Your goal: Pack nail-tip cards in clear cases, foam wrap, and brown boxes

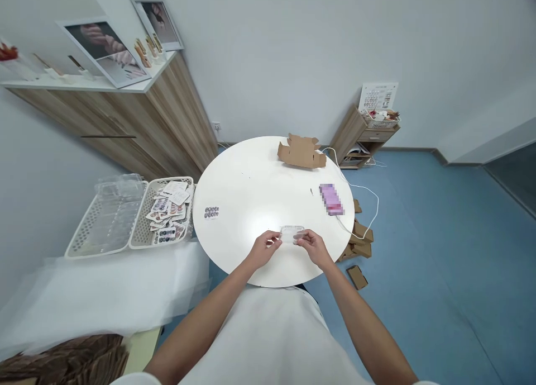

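Note:
Between my two hands, a small clear plastic box (pixel 292 234) is held just above the near part of the round white table. My left hand (pixel 265 247) grips its left end with thumb and fingers. At the opposite end, my right hand (pixel 313 246) pinches the box's right edge. Whether the lid is fully closed is too small to tell. A card with rows of dark oval pieces (pixel 211 212) lies on the table to the left. An unfolded brown cardboard box (pixel 302 152) stands at the table's far side.
A phone-like purple object (pixel 331 199) with a white cable (pixel 377 206) lies at the table's right. Left of the table are a basket of printed cards (pixel 192 206) and a basket of clear boxes (pixel 79 245). Brown cardboard boxes (pixel 363 230) lie on the floor at right.

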`<state>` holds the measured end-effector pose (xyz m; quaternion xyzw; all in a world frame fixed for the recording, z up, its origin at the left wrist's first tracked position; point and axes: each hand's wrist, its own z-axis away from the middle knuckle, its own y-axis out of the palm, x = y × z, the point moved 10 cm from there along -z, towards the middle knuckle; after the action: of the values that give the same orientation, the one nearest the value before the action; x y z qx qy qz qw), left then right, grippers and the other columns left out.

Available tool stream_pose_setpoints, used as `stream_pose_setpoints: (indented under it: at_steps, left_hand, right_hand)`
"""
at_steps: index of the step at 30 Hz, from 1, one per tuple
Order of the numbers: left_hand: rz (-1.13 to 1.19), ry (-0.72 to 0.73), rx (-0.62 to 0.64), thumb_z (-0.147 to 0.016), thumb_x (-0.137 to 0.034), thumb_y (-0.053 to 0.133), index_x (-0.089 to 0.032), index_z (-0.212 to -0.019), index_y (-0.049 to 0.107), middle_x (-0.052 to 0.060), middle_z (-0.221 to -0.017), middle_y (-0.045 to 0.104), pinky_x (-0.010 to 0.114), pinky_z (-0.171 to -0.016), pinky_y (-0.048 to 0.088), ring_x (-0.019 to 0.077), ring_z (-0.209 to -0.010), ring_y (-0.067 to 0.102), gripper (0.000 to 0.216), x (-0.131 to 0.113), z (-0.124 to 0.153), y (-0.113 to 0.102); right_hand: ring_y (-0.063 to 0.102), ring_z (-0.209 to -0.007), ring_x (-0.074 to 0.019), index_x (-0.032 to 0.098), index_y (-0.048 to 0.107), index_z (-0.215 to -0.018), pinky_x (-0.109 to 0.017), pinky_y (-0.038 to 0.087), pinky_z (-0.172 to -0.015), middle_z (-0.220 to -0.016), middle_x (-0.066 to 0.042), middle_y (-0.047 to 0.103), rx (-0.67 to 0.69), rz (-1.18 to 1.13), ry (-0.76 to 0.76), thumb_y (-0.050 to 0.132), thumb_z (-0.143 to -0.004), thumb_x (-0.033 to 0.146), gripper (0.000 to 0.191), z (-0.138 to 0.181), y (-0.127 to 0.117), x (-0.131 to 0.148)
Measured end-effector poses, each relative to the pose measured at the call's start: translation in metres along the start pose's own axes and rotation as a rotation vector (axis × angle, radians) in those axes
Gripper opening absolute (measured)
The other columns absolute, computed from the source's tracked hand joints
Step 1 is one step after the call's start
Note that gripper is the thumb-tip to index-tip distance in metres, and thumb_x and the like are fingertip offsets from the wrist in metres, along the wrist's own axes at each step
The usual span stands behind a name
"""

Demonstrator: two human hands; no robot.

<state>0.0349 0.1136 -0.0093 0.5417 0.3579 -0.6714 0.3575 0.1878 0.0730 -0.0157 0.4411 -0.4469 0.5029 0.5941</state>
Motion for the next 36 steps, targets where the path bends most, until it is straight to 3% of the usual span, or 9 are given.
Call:
stream_pose_setpoints:
  at_steps: [4, 10, 12, 15, 18, 22, 25, 30, 36]
  left_hand:
    - [0.168, -0.166, 0.059, -0.072, -0.042, 0.056, -0.015, -0.085, 0.064, 0.004, -0.076, 0.06, 0.029, -0.072, 0.044, 0.0115, -0.067, 0.054, 0.031, 0.027, 0.001, 0.007]
    - [0.333, -0.279, 0.085, -0.068, -0.041, 0.061, -0.016, -0.102, 0.058, 0.001, -0.071, 0.055, 0.029, -0.068, 0.044, 0.0079, -0.06, 0.051, 0.043, 0.038, 0.009, 0.017]
    - [0.333, -0.278, 0.093, -0.067, -0.041, 0.063, -0.015, -0.098, 0.059, 0.001, -0.073, 0.055, 0.029, -0.069, 0.044, 0.0087, -0.064, 0.052, 0.04, 0.038, 0.01, 0.02]
    - [0.342, -0.286, 0.087, -0.066, -0.041, 0.063, -0.014, -0.091, 0.061, 0.002, -0.074, 0.056, 0.028, -0.069, 0.044, 0.0085, -0.064, 0.051, 0.037, 0.039, 0.009, 0.02]
    - [0.352, -0.276, 0.103, -0.067, -0.043, 0.062, -0.014, -0.089, 0.062, 0.002, -0.072, 0.056, 0.027, -0.068, 0.043, 0.0078, -0.061, 0.049, 0.036, 0.036, 0.007, 0.021]
    - [0.33, -0.225, 0.153, -0.07, -0.043, 0.059, -0.015, -0.095, 0.061, 0.002, -0.072, 0.055, 0.029, -0.069, 0.043, 0.0085, -0.062, 0.049, 0.037, 0.027, 0.002, 0.023]
    - [0.27, -0.142, 0.168, -0.065, -0.039, 0.065, -0.018, -0.108, 0.055, 0.004, -0.083, 0.055, 0.03, -0.073, 0.042, 0.011, -0.072, 0.052, 0.049, 0.018, -0.004, 0.023]
    - [0.054, 0.022, 0.094, -0.044, -0.029, 0.079, -0.03, -0.128, 0.03, 0.003, -0.102, 0.048, 0.033, -0.078, 0.042, 0.0092, -0.073, 0.052, 0.097, -0.002, -0.016, 0.016]
    - [0.05, 0.035, 0.084, -0.051, -0.029, 0.076, -0.027, -0.124, 0.038, 0.002, -0.097, 0.048, 0.032, -0.074, 0.044, 0.0084, -0.07, 0.05, 0.082, -0.006, -0.019, 0.029]
  right_hand:
    - [0.061, -0.071, -0.0171, 0.019, 0.051, -0.094, -0.037, 0.047, -0.074, -0.075, -0.003, 0.064, -0.044, -0.023, 0.096, 0.06, -0.068, 0.042, 0.036, 0.009, 0.004, -0.014]
    - [0.063, -0.064, -0.0174, 0.023, 0.036, -0.106, -0.035, 0.045, -0.07, -0.071, 0.0, 0.064, -0.133, 0.171, 0.123, 0.054, -0.072, 0.045, 0.045, 0.026, 0.002, -0.021]
    - [0.063, -0.071, -0.018, 0.023, 0.036, -0.105, -0.036, 0.046, -0.07, -0.079, -0.003, 0.064, -0.13, 0.271, 0.096, 0.05, -0.074, 0.044, 0.04, 0.028, 0.002, -0.015]
    - [0.053, -0.1, -0.0211, 0.024, 0.037, -0.108, -0.038, 0.045, -0.076, -0.112, -0.01, 0.053, -0.162, 0.522, -0.053, 0.054, -0.071, 0.044, 0.045, 0.027, -0.004, 0.013]
    - [0.033, -0.121, -0.0252, 0.023, 0.042, -0.106, -0.042, 0.039, -0.088, -0.132, -0.012, 0.033, 0.014, 0.826, -0.243, 0.065, -0.061, 0.042, 0.054, 0.02, 0.011, 0.045]
    - [0.035, -0.12, -0.0257, 0.021, 0.047, -0.103, -0.042, 0.036, -0.092, -0.131, -0.012, 0.037, 0.326, 1.055, -0.333, 0.066, -0.061, 0.03, 0.047, 0.009, 0.031, 0.058]
    - [0.042, -0.114, -0.0234, 0.021, 0.045, -0.103, -0.038, 0.039, -0.088, -0.127, -0.011, 0.041, 0.365, 1.076, -0.342, 0.062, -0.063, 0.025, 0.043, -0.001, 0.028, 0.068]
    - [0.045, -0.11, -0.0231, 0.02, 0.044, -0.106, -0.037, 0.04, -0.086, -0.123, -0.01, 0.045, 0.405, 1.058, -0.369, 0.062, -0.061, 0.027, 0.049, -0.008, 0.021, 0.078]
    - [0.046, -0.11, -0.0253, 0.02, 0.044, -0.109, -0.039, 0.039, -0.087, -0.122, -0.011, 0.046, 0.474, 1.028, -0.356, 0.061, -0.06, 0.029, 0.052, -0.013, 0.012, 0.068]
